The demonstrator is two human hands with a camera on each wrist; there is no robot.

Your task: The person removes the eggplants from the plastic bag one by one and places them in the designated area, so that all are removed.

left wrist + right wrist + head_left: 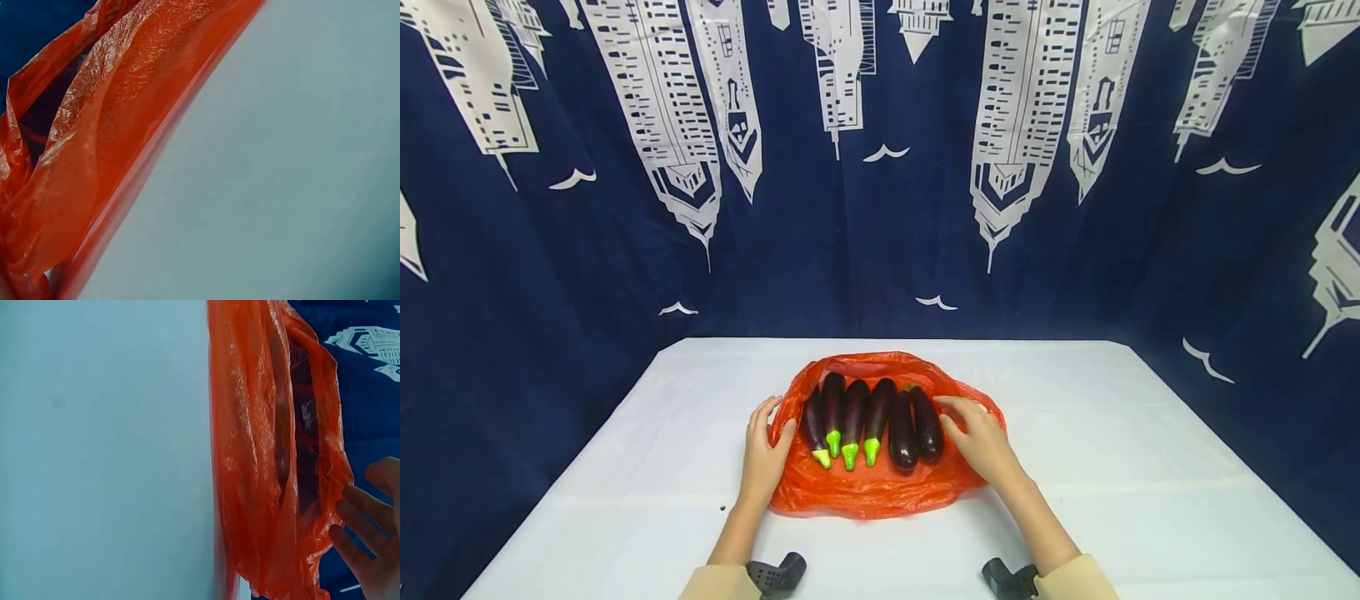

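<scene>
On white tabletop [625, 483], crinkled orange-red bag [872, 498], glossy dark eggplants [854, 412] inside, right hand [984, 437] loosely spread, left hand [762, 458] of unclear grip.

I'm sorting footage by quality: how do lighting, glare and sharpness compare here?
Head view: bright, fairly sharp, small glints on the eggplants; left wrist view: dimmer, bluish, glare streaks on the bag, lower right corner dark; right wrist view: also bluish, soft, the bag shining along its folds.

And the bag [857, 498] is blazing orange-red! Eggplants [855, 412] are gleaming purple-black, their caps [850, 456] flashing lime green; the tabletop [647, 483] is shining white, the navy backdrop [842, 267] is sporting white skyscrapers [841, 92] and birds [886, 152], and sleeves [718, 583] are showing beige.
</scene>
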